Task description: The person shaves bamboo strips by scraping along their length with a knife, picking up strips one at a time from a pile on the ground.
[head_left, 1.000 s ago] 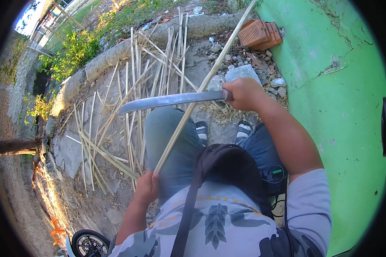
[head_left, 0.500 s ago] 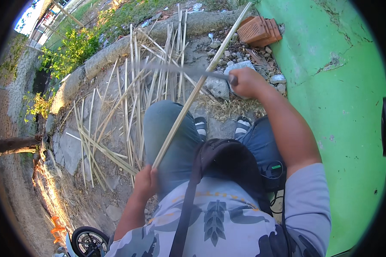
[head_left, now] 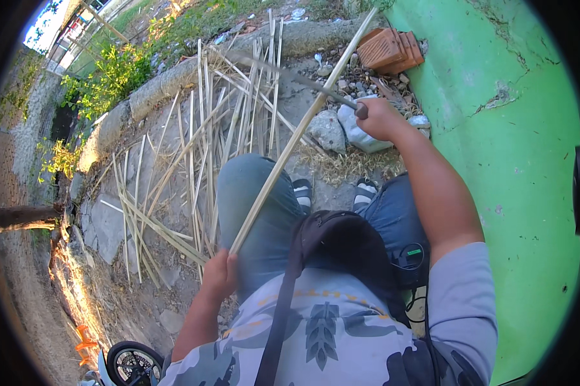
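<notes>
My left hand (head_left: 220, 275) is closed around the near end of a long pale bamboo strip (head_left: 282, 161). The strip slants up and away to the right, across my left knee. My right hand (head_left: 381, 119) grips the dark handle of a long-bladed knife (head_left: 315, 86). Its grey blade points left and crosses the strip's upper part; whether the edge touches it I cannot tell. Many more bamboo strips (head_left: 203, 135) lie loosely crossed on the ground ahead and to the left.
A green wall (head_left: 496, 174) rises close on my right. By its foot are stacked orange hollow bricks (head_left: 390, 51), pale stones (head_left: 360, 128) and rubble. A low concrete kerb (head_left: 164, 87) curves behind the strips. At lower left stands a motorcycle wheel (head_left: 134, 363).
My right hand has moved a little to the right and nearer, and the knife now tilts, its tip higher than its handle. My left hand and the strip have hardly moved.
</notes>
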Motion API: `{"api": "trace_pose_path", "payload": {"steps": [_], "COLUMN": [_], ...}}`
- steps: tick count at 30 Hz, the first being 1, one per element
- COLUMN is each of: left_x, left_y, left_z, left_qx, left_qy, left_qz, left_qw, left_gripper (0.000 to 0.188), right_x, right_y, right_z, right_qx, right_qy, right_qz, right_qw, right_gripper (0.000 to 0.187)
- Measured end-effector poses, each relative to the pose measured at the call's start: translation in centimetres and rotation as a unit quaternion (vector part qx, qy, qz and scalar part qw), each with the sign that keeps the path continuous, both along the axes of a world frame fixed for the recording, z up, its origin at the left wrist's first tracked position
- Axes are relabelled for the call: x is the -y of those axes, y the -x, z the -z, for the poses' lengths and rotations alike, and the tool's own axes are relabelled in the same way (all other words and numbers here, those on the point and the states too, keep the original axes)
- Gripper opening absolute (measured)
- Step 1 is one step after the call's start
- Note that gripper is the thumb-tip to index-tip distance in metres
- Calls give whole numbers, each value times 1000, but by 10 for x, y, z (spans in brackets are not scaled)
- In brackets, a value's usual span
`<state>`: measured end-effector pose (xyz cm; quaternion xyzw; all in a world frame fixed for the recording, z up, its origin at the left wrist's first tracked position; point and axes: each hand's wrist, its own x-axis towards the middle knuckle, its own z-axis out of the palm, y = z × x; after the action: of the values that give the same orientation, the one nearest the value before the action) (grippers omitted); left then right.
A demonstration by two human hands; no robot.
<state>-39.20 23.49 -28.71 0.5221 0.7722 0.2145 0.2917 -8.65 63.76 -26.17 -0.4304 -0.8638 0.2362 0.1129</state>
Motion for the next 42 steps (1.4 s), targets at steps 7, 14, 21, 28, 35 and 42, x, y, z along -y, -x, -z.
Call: {"api": "trace_pose_path", "payload": {"steps": [7,14,21,28,35,42], "left_x": [22,15,12,-6,-2,22], "left_y": [6,4,-8,-24,-46,-65], "left_z": [-11,-22,-12,-4,-38,-123], "left_qx": [8,12,27,23,30,24], "left_qy": [13,-7,-8,-11,-15,-9], "left_qz": [-8,-3,-2,-2,-7,-2], "left_qw": [1000,1000,1000,1000,999,1000], "left_gripper": [36,35,31,30,31,33], "right_x": [25,15,1,23,0,35], "right_y": [12,13,-10,-11,-53,-78], "right_z": [-17,-18,2,-27,-51,-147], "right_qx": [-33,-58,-31,25,-13,-68], "right_qy": [28,-40,58,-16,-11,7], "right_qz": [-27,-30,36,-114,-53,-43], "right_qw": [999,997,997,993,998,997], "right_gripper": [14,13,21,16,17,25]}}
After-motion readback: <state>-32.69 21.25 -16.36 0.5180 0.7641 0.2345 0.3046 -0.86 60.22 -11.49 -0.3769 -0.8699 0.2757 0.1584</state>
